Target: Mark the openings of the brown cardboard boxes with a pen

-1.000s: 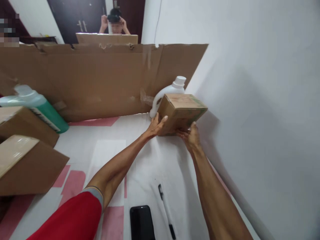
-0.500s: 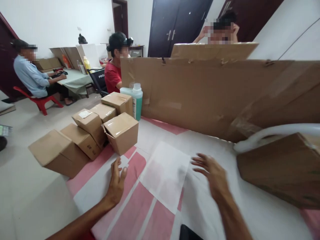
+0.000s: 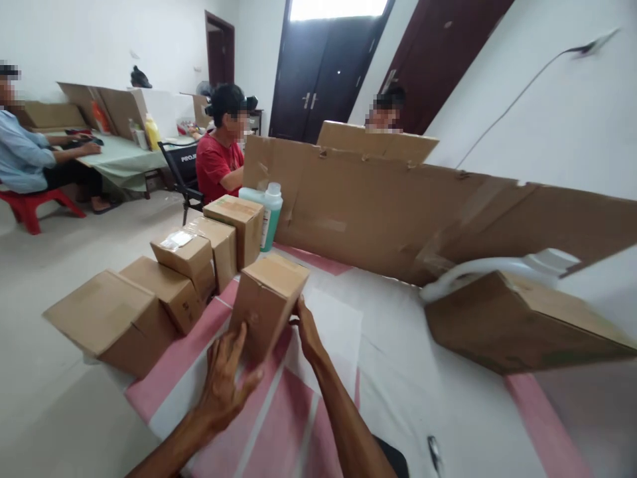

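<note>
A small cardboard box stands between my two hands, set at an angle on the near side of the box row. Against its near left face rest the fingers of my left hand, the thumb standing out to the right. My right hand presses its fingers on the box's right side, and they are partly hidden behind its edge. Together my hands hold the box; whether its bottom touches the table is unclear. Under and beside my right forearm lies a white translucent sheet on the pink and white tablecloth.
Several cardboard boxes line the table's left edge, ending at a bottle of green liquid. A tall cardboard panel closes off the back. At right sits a larger box beside a white jug. Other people sit beyond.
Both hands have come to the small box, my right hand crossing leftward. The box has shifted right and nearer to me, and turned. My view has swung to the right.
</note>
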A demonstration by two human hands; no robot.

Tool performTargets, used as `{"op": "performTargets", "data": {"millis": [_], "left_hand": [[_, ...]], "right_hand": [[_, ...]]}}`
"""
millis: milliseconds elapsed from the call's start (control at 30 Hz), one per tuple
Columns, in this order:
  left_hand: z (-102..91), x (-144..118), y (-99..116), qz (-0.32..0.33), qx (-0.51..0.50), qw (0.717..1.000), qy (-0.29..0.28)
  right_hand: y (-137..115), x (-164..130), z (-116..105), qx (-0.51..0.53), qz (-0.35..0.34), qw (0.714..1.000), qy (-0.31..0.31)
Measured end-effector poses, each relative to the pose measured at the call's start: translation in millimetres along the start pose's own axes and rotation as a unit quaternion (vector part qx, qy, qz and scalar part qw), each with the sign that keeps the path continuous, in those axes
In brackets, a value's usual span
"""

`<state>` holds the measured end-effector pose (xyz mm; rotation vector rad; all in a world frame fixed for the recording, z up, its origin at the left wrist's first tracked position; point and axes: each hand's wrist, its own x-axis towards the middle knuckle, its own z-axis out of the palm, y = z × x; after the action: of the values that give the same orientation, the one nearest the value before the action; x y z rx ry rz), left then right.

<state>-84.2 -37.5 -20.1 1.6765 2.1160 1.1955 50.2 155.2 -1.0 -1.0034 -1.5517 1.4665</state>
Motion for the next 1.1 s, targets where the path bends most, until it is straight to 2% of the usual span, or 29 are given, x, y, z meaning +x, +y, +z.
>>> {"op": "performTargets", "data": {"millis": [67,133,233,367,467,567,633,733,833,933,1100], "left_hand": [[-10.5,-19.6,14.3,0.118,0.068,0.991,-0.011],[-17.4,-24.1,30.7,0.200,0.079,0.976,-0.006],[-17.5,-11.3,52.1,0.233,0.011,0.971,-0.048],[-13.5,9.1,63.3,0.181,-0.056,0.975,-0.112],[-16.4,31.3,62.3,0.146,-0.086,0.982,-0.088],[-11.5,72.2,57.2,0.065,-0.107,0.992,-0.032],[0.8,102.6,51.2,0.009,-0.164,0.985,-0.049],[24.0,134.2,42.7,-0.036,-0.236,0.965,-0.105],[36.8,144.2,39.4,-0.040,-0.248,0.960,-0.120],[34.8,143.7,41.1,-0.054,-0.252,0.957,-0.130],[22.3,133.1,47.2,-0.099,-0.277,0.938,-0.181]], "right_hand": [[-3.4,-23.8,-28.1,-0.011,0.023,1.000,-0.007],[-7.9,-47.4,-47.6,-0.014,0.041,0.998,-0.035],[-10.8,-78.9,-60.9,-0.008,0.073,0.996,-0.047],[-0.5,-117.7,-69.3,0.035,0.128,0.990,0.050],[13.2,-152.8,-75.6,0.067,0.132,0.982,0.116],[24.7,-187.6,-72.8,0.086,0.123,0.981,0.123],[30.0,-202.2,-63.4,0.083,0.116,0.984,0.110],[33.3,-204.7,-45.4,0.061,0.091,0.987,0.118],[27.0,-194.8,-36.4,0.027,0.039,0.991,0.121],[10.4,-188.8,-40.5,-0.016,0.020,0.987,0.158],[-23.9,-189.6,-57.8,-0.039,0.033,0.973,0.226]]}}
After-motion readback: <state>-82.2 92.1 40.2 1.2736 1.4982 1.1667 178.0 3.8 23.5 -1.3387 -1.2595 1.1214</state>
